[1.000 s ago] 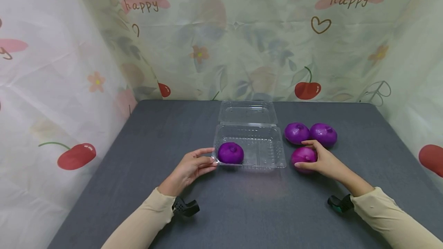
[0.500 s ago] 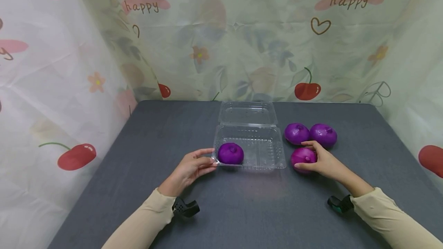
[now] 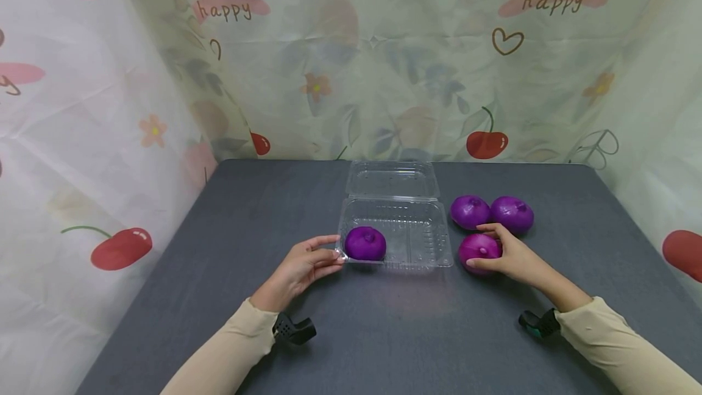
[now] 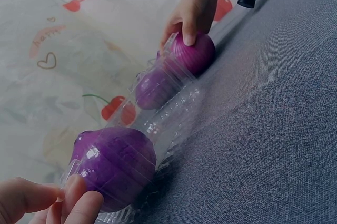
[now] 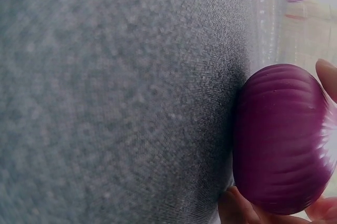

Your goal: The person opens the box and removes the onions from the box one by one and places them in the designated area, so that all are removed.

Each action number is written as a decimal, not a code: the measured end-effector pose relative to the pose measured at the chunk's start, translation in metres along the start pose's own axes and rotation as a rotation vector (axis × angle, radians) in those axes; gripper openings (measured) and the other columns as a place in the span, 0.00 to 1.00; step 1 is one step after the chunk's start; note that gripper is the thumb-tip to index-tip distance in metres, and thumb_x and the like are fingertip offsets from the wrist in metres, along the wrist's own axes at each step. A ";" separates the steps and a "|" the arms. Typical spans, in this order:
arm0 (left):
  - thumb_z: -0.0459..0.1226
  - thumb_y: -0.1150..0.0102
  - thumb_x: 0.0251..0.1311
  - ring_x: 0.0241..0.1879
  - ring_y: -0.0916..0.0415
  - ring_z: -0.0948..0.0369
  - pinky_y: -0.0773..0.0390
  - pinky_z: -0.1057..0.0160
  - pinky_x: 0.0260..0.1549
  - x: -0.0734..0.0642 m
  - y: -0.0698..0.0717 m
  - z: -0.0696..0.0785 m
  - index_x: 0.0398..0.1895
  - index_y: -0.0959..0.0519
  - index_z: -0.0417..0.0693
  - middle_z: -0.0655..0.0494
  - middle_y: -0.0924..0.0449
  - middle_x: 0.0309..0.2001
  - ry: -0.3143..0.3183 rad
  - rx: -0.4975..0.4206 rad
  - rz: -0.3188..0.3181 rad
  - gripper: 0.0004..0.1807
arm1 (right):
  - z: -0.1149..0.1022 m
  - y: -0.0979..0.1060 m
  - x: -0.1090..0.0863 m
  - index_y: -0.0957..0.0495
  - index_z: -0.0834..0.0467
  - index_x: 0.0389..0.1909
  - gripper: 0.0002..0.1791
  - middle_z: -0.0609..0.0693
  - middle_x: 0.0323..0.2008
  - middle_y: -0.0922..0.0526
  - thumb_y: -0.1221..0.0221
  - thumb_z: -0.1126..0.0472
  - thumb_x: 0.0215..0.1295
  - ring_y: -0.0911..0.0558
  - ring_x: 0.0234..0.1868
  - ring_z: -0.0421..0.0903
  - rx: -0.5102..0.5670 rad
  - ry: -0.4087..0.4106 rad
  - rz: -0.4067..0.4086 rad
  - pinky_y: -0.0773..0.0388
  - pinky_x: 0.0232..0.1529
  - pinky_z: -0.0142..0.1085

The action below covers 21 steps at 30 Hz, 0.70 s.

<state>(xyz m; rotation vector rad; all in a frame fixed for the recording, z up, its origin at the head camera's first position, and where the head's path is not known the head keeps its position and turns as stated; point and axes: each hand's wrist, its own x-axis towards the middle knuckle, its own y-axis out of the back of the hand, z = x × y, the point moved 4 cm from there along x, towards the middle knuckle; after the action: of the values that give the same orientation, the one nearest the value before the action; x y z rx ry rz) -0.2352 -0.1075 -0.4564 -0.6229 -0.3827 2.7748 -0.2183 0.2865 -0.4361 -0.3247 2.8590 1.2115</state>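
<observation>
An opened clear plastic clamshell container [image 3: 411, 265] lies mid-table, its lid [image 3: 392, 178] folded back toward the far edge. Inside its front left corner sits a purple onion [image 3: 365, 243]. My left hand [image 3: 304, 266] pinches the container's front left corner between thumb and fingers, as the left wrist view shows close up. To the right of the container, my right hand [image 3: 515, 258] grips a pinkish-purple onion [image 3: 478, 253] with thumb in front and fingers behind. That ribbed onion [image 5: 281, 139] fills the right side of the right wrist view, low against the cloth.
Just behind my right hand two more purple onions, a left one [image 3: 470, 211] and a right one [image 3: 512, 213], sit side by side. A grey cloth covers the table [image 3: 351, 346]. Printed curtains [image 3: 384, 78] hang close around its back and sides.
The onion in my right hand has turned slightly and shifted a little to the left. My left hand and the container have stayed in place.
</observation>
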 end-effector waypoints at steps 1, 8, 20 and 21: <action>0.24 0.44 0.61 0.34 0.16 0.60 0.15 0.59 0.43 0.000 0.000 0.000 0.65 0.32 0.37 0.50 0.15 0.32 0.000 0.000 0.001 0.27 | 0.000 0.000 0.000 0.41 0.64 0.65 0.45 0.68 0.54 0.28 0.31 0.47 0.55 0.25 0.54 0.61 -0.001 0.001 0.000 0.21 0.50 0.52; 0.23 0.44 0.61 0.34 0.16 0.60 0.15 0.60 0.42 0.000 0.000 0.000 0.66 0.33 0.37 0.50 0.15 0.32 -0.003 -0.002 0.003 0.27 | -0.001 0.001 0.000 0.41 0.65 0.64 0.44 0.68 0.54 0.27 0.30 0.47 0.54 0.25 0.53 0.61 -0.006 0.010 0.002 0.21 0.50 0.52; 0.23 0.45 0.62 0.33 0.16 0.61 0.15 0.59 0.43 0.000 0.000 0.000 0.66 0.33 0.37 0.50 0.15 0.32 -0.004 0.003 0.003 0.27 | -0.001 0.002 0.000 0.37 0.65 0.63 0.40 0.67 0.55 0.27 0.31 0.50 0.56 0.25 0.54 0.61 0.026 0.038 0.007 0.20 0.48 0.46; 0.24 0.45 0.62 0.33 0.16 0.61 0.15 0.59 0.43 0.000 0.000 -0.001 0.66 0.33 0.37 0.50 0.15 0.32 -0.004 0.002 0.004 0.27 | -0.001 0.002 0.000 0.37 0.65 0.63 0.40 0.67 0.56 0.27 0.31 0.50 0.56 0.25 0.54 0.61 0.030 0.040 0.006 0.20 0.48 0.46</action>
<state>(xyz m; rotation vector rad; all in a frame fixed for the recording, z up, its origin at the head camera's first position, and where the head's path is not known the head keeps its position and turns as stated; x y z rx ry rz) -0.2352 -0.1074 -0.4572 -0.6191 -0.3795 2.7803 -0.2184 0.2871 -0.4338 -0.3435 2.9110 1.1754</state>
